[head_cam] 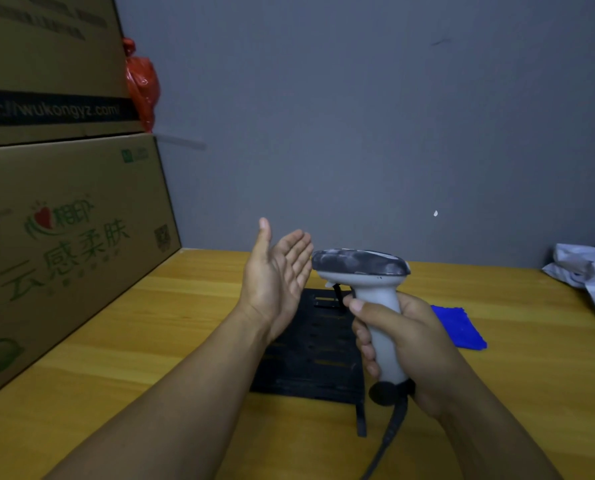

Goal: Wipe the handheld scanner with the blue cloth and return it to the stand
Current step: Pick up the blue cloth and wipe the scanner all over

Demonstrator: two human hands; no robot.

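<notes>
The handheld scanner (365,268) is grey with a dark, smudged head and a black cable at its base. My right hand (393,337) is wrapped around its handle and holds it upright above the black stand (310,358), which lies flat on the wooden table. My left hand (275,278) is raised just left of the scanner's head, palm open toward it, fingers apart, touching nothing. The blue cloth (459,327) lies on the table to the right of my right hand, untouched.
Two stacked cardboard boxes (64,237) stand along the left edge of the table, with a red plastic bag (142,81) behind them. A crumpled grey-white fabric (590,275) sits at the far right. A grey wall closes off the back.
</notes>
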